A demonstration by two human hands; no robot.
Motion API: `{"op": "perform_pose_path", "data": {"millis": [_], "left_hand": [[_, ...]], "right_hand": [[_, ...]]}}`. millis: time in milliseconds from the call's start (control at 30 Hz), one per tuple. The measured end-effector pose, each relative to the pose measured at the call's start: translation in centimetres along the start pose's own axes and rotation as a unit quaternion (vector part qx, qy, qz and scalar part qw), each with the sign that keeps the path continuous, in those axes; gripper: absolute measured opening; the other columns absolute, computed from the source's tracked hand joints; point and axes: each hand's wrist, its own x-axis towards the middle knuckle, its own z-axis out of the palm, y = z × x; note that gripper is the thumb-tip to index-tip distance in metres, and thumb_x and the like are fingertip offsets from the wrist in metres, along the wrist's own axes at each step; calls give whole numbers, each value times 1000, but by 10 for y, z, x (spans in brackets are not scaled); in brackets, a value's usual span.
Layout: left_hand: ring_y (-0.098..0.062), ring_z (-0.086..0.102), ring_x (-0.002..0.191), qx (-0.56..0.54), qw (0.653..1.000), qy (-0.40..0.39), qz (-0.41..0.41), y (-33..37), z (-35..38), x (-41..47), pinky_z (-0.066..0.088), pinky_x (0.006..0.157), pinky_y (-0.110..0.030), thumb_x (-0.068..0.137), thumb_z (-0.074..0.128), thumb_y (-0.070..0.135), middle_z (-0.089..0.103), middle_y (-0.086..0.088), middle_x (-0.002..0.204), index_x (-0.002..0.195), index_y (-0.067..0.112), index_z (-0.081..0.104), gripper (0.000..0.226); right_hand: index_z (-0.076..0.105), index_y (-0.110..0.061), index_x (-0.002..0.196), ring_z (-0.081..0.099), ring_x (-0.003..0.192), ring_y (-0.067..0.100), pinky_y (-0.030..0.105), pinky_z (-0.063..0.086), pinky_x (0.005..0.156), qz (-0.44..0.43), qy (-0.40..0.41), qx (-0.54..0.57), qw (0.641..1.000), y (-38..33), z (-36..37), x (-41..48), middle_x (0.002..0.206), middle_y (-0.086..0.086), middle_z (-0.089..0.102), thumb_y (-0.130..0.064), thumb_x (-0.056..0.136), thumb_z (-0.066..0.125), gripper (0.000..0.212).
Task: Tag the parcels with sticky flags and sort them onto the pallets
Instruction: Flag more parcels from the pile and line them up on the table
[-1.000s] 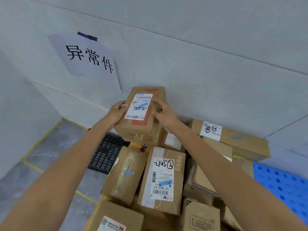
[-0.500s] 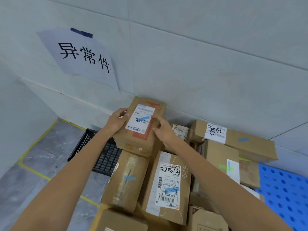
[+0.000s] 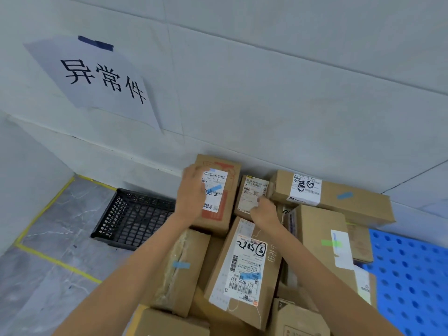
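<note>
The brown cardboard parcel with a white label and a red stripe [image 3: 221, 190] lies face up on top of the pile, at the far side, right by the grey wall [image 3: 266, 93]. A blue sticky flag [image 3: 214, 189] sits slanted on its label, so I think this one is tagged and put down.

Its long side runs from near to far, and its far end points at the wall.

The left hand [image 3: 191, 192] lies on the left part of this parcel and hides some of the label. It is blurry, so I cannot tell if the fingers grip or just rest. The right hand [image 3: 263, 210] is apart from it, with curled fingers at the near edge of a small brown box [image 3: 252, 190] just to the right. I cannot tell if it holds that box.

Most other parcels show blue flags, and one shows a green flag [image 3: 331, 243]. I see no flag on the small box, so it may be next. A black plastic grid pallet [image 3: 135, 214] lies on the left and a blue plastic pallet [image 3: 412, 275] on the right.
</note>
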Motion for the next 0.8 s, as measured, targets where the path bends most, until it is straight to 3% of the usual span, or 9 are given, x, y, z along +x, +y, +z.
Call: {"op": "perform_pose_path", "data": {"millis": [133,200,267,333,433,533,633,733,800], "left_hand": [[-19,56,105,-2,974,-196,115,56,38,-21,46,90,-31,91,45,-2,60,-8,117,113,8,62,29],[-25,56,109,30,961,-261,89,61,68,-28,45,93,-32,89,49,-1,58,-12,119,114,4,61,28],[-33,46,120,64,954,-290,34,61,88,-32,39,101,-37,87,50,4,48,-16,130,117,4,56,31],[-36,28,134,99,946,-309,-17,68,96,-33,26,111,-39,88,50,11,30,-20,144,125,5,49,37],[-36,23,135,70,953,-281,-88,82,95,-28,25,111,-40,93,46,14,23,-22,148,135,9,39,43],[-35,34,128,-34,947,-269,-174,90,89,-11,33,106,-38,90,46,7,39,-20,139,140,11,37,51],[-30,46,122,-119,926,-255,-250,97,81,1,44,99,-41,84,50,4,51,-13,132,136,16,43,54],[-27,49,116,-121,946,-201,-225,112,71,8,46,95,-44,83,52,5,53,-9,125,123,20,51,43],[-24,49,115,-114,960,-169,-194,123,62,13,44,96,-42,83,51,4,53,-5,125,118,19,52,38]], "right_hand": [[56,-4,116,53,110,32,27,34,75,-2,-18,-94,995,9,8,6,121,17,59,-9,90,42,30],[54,-12,118,50,112,31,31,30,80,0,-16,-149,989,12,9,12,122,14,57,-16,91,40,31],[53,-10,121,50,115,31,34,35,95,0,-19,-173,985,9,0,9,124,14,56,-16,94,39,32],[49,-3,125,50,118,34,38,38,101,25,-25,-101,994,8,-7,5,127,18,53,-16,96,41,33],[48,1,124,51,118,33,35,42,97,66,-16,49,996,14,-11,5,128,18,53,-11,94,47,32],[47,2,125,51,117,31,34,43,95,107,-4,165,980,18,-15,9,126,16,54,3,90,44,35],[52,2,123,54,110,29,35,47,93,131,-4,227,965,21,-22,11,120,17,58,2,91,41,34],[54,0,121,51,97,24,30,46,78,143,-10,263,954,18,-33,6,111,13,58,-1,92,41,32],[54,-5,124,46,95,22,32,43,80,148,-8,295,944,14,-40,3,111,11,54,-4,94,41,33]]}}
